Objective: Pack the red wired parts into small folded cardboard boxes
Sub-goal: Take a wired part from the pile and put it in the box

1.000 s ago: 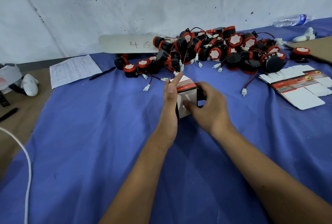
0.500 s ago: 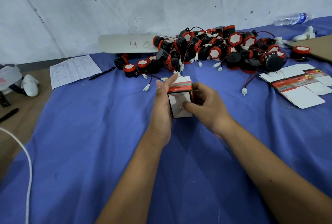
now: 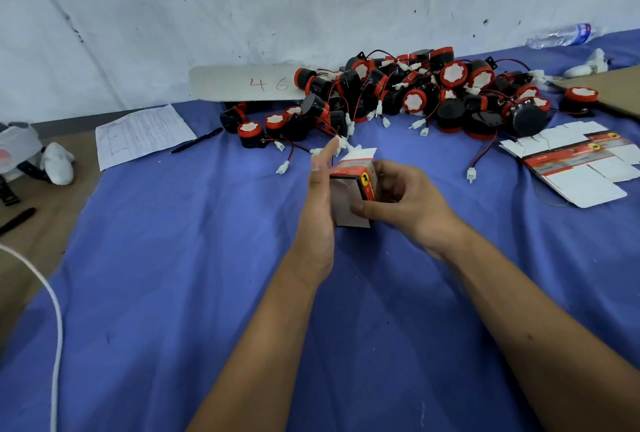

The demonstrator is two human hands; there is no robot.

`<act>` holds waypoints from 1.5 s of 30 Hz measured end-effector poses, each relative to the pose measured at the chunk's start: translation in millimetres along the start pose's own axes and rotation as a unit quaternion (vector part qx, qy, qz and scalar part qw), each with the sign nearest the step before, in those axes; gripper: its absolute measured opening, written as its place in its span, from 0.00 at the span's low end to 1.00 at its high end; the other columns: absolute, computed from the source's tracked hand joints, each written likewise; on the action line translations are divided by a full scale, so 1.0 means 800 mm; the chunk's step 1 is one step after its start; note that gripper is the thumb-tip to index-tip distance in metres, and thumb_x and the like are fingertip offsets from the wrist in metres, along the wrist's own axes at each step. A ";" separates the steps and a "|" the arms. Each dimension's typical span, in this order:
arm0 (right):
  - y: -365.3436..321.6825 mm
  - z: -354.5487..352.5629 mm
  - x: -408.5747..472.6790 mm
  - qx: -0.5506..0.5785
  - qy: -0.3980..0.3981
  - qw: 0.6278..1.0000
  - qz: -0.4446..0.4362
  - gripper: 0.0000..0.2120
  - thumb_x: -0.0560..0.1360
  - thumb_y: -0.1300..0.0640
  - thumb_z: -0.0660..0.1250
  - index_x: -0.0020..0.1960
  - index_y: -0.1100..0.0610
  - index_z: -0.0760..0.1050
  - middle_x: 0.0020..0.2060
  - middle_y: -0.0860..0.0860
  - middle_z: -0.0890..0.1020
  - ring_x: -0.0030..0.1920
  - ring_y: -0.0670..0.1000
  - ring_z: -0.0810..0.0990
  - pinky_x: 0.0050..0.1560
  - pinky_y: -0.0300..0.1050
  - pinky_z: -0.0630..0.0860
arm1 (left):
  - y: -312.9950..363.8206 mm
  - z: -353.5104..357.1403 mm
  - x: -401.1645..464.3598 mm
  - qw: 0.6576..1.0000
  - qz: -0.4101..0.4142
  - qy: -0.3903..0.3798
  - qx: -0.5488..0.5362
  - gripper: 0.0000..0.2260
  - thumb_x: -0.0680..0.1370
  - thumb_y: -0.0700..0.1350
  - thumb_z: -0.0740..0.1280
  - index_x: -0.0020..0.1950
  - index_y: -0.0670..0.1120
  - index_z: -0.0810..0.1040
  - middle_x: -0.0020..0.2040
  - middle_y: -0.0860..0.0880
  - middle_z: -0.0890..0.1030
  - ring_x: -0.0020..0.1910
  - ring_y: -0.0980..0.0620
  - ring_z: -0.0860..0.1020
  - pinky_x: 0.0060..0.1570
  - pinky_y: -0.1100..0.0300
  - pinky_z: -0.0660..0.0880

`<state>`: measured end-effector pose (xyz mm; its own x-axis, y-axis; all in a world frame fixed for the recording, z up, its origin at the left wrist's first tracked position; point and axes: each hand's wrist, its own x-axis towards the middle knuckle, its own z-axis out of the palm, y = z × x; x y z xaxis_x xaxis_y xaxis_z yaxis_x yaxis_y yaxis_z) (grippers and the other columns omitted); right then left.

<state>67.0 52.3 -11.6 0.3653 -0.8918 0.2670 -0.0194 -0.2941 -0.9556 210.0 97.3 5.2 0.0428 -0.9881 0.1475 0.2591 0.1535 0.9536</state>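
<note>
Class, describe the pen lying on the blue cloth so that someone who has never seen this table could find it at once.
Start at the blue cloth covering the table and go to its far left corner, where a printed paper sheet lies. The black pen lies slanted at that sheet's right edge, left of the pile of red wired parts. It is the only slim dark stick on the cloth.

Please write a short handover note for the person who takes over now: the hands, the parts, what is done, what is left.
Left hand: straight fingers pressed flat on the side of the small white-and-red cardboard box.
Right hand: grips that box, thumb on its front.
Pile of red-and-black wired parts: unpacked, at the far edge of the blue cloth.
Flat unfolded box blanks: on the right.
Done: one box folded; contents hidden.
Left: pack the pile.
</note>
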 end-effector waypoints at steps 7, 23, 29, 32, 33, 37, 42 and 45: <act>-0.010 0.010 -0.005 -0.054 -0.022 0.998 -0.029 0.16 0.70 0.63 0.76 0.57 0.55 0.80 0.43 0.49 0.86 0.42 0.46 0.83 0.43 0.37 0.77 | -0.004 -0.008 0.004 0.997 -0.043 0.056 -0.036 0.34 0.73 0.71 0.57 0.76 0.57 0.71 0.71 0.54 0.76 0.67 0.54 0.79 0.67 0.49 0.77; -0.033 0.004 -0.021 -0.290 0.022 0.932 -0.215 0.06 0.75 0.60 0.70 0.42 0.60 0.85 0.40 0.51 0.85 0.50 0.53 0.82 0.54 0.49 0.77 | -0.046 -0.022 0.031 0.927 0.024 0.203 0.313 0.10 0.74 0.31 0.61 0.43 0.43 0.77 0.37 0.50 0.80 0.37 0.50 0.75 0.33 0.60 0.72; -0.012 -0.097 0.024 -0.447 0.305 0.841 -0.018 0.10 0.79 0.53 0.64 0.44 0.57 0.78 0.45 0.54 0.80 0.47 0.56 0.77 0.43 0.50 0.74 | -0.062 0.020 0.072 0.921 -0.013 0.196 0.336 0.17 0.72 0.31 0.56 0.50 0.46 0.79 0.47 0.50 0.83 0.48 0.46 0.79 0.42 0.54 0.75; 0.012 -0.131 0.027 -0.625 0.165 0.731 0.219 0.15 0.80 0.50 0.64 0.61 0.58 0.76 0.62 0.62 0.74 0.65 0.62 0.70 0.61 0.52 0.69 | -0.071 0.038 0.083 0.923 -0.017 0.195 0.332 0.19 0.72 0.32 0.56 0.55 0.47 0.80 0.52 0.48 0.83 0.51 0.45 0.80 0.44 0.55 0.74; 0.016 -0.133 0.027 -0.644 0.133 0.718 0.226 0.13 0.81 0.53 0.63 0.61 0.60 0.76 0.61 0.62 0.75 0.65 0.61 0.70 0.61 0.50 0.69 | -0.073 0.041 0.086 0.922 -0.016 0.199 0.332 0.19 0.73 0.32 0.57 0.56 0.47 0.80 0.53 0.48 0.83 0.52 0.45 0.80 0.44 0.55 0.74; 0.005 -0.112 0.030 -0.598 0.094 0.771 0.196 0.06 0.74 0.65 0.65 0.47 0.60 0.80 0.45 0.58 0.81 0.50 0.61 0.79 0.41 0.46 0.71 | -0.074 0.042 0.085 0.920 -0.005 0.217 0.327 0.17 0.73 0.32 0.57 0.52 0.48 0.80 0.47 0.52 0.83 0.47 0.48 0.79 0.35 0.62 0.70; -0.012 -0.076 0.013 -0.357 -0.031 0.921 0.153 0.04 0.69 0.62 0.71 0.42 0.58 0.84 0.36 0.51 0.85 0.37 0.50 0.82 0.37 0.47 0.81 | -0.064 0.022 0.066 0.894 -0.002 0.302 0.332 0.14 0.73 0.32 0.59 0.50 0.47 0.77 0.42 0.56 0.78 0.45 0.49 0.76 0.33 0.62 0.67; -0.023 -0.062 0.007 -0.007 -0.067 0.988 0.136 0.07 0.73 0.67 0.68 0.48 0.61 0.83 0.40 0.57 0.83 0.37 0.50 0.77 0.37 0.40 0.76 | -0.057 0.003 0.048 0.876 0.015 0.330 0.351 0.15 0.73 0.32 0.59 0.51 0.50 0.76 0.44 0.56 0.78 0.45 0.49 0.75 0.36 0.60 0.68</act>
<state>23.6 35.7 13.4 0.4648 -0.8852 -0.0192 -0.1461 -0.0553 -0.9877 197.8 52.6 -32.0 0.6482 -0.7314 0.2118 -0.3996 -0.0899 0.9123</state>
